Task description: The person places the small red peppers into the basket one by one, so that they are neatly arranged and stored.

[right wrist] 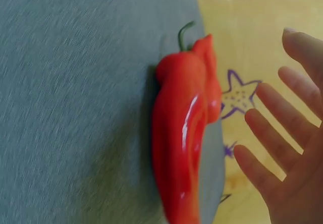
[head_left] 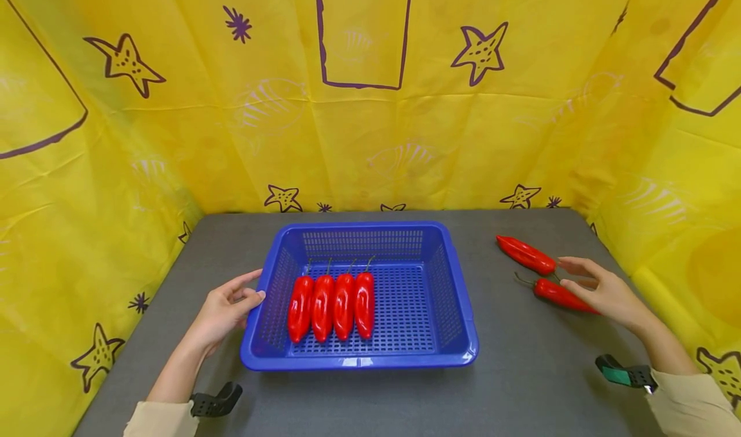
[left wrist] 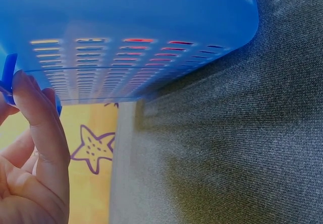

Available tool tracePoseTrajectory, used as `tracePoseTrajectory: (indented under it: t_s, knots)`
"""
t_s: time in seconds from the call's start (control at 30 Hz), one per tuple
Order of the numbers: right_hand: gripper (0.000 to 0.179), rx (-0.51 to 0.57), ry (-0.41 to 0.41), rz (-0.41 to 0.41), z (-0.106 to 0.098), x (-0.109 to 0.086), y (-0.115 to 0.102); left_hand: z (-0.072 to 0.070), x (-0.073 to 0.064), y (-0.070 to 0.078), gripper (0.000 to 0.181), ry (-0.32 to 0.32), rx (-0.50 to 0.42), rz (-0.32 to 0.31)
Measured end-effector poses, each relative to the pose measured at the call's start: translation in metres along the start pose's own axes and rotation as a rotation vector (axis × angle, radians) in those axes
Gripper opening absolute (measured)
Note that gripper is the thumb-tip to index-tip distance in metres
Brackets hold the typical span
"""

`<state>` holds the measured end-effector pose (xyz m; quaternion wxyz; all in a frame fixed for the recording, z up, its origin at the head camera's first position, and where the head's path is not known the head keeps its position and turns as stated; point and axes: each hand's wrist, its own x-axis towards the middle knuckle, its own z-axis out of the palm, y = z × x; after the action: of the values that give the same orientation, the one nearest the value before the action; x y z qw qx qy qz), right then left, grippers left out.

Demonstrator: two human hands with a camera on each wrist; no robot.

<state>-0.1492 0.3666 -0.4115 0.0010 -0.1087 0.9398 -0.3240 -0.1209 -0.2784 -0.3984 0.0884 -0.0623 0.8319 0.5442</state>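
Note:
A blue plastic basket stands on the table, with several glossy red chili peppers side by side in its left half, stems toward the back. My left hand pinches the basket's left rim, thumb on top and fingers outside; the left wrist view shows the fingers at the rim. To the right of the basket lie two more red peppers, a farther one and a nearer one with a curved green stem. Just over these is my right hand, fingers spread and holding nothing.
The dark grey table extends around the basket. A yellow cloth printed with starfish hangs behind and along both sides. Dark straps are on both wrists, by the beige sleeves.

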Motion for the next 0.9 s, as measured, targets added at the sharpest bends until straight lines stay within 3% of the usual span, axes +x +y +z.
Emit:
tracePoseTrajectory:
  t_s: [0.27,0.63,0.9]
  knots:
    - [0.050,-0.078,-0.020,0.036,0.003,-0.008,0.015,-0.001,-0.002,0.003,0.062,-0.006,-0.016,0.007]
    - [0.046,-0.069,0.015,0.009,0.012,-0.009,0.031,0.000,-0.001,0.000,0.061,-0.001,-0.012,0.006]
    - [0.046,-0.141,0.020,-0.002,0.016,-0.006,0.039,-0.001,-0.001,0.000,0.061,-0.003,-0.016,-0.005]
